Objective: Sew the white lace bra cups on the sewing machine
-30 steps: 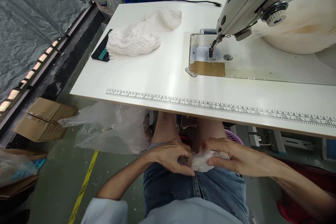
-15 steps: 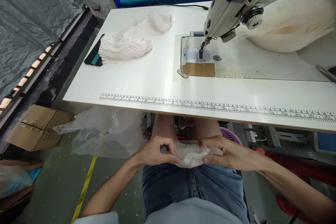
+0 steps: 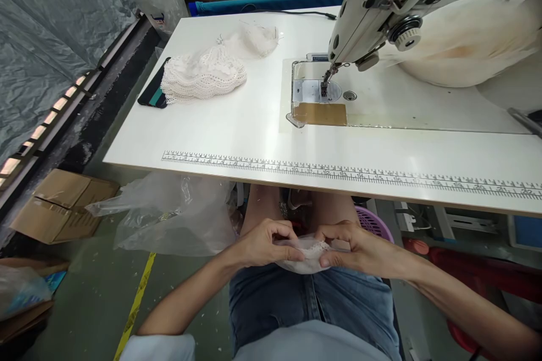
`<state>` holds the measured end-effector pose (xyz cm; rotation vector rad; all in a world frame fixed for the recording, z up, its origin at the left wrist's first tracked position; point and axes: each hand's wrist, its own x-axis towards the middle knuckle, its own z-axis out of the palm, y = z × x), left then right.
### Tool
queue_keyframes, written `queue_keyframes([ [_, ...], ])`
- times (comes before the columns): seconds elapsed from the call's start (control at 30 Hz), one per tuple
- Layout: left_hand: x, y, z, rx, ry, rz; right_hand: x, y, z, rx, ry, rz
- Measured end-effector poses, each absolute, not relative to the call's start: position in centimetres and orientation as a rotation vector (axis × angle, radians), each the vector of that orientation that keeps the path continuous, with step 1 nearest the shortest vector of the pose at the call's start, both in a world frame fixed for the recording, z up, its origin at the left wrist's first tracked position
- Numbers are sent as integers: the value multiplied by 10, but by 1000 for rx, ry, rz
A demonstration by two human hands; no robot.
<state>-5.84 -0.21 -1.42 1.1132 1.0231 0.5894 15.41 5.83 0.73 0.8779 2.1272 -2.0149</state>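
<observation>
Over my lap, in front of the table edge, I hold a piece of sheer white lace fabric. My left hand pinches its left side between thumb and fingers. On the other side my right hand grips it the same way, the two thumbs a short gap apart. Part of the fabric is hidden behind the fingers. On the white table lies a bunch of cream lace with a sheer piece behind it, partly on a dark cloth with a green stripe.
A sewing machine stands at the right of the table, its needle and presser foot over the plate. Pale fabric is heaped behind it. A printed ruler runs along the front edge. Clear plastic and a cardboard box are at lower left.
My hands have drawn closer together, the left moving right and the right slightly left. The lace fabric between them is bunched narrower. Things on the table stay put.
</observation>
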Motion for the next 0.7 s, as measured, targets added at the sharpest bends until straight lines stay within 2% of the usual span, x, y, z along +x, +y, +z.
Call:
queue_keyframes([
  [0.27, -67, -4, -15, 998, 1010, 526, 149, 54, 0, 940, 2134, -2091],
  [0.7, -73, -3, -6, 1128, 1036, 457, 147, 53, 3, 965, 2102, -2094],
])
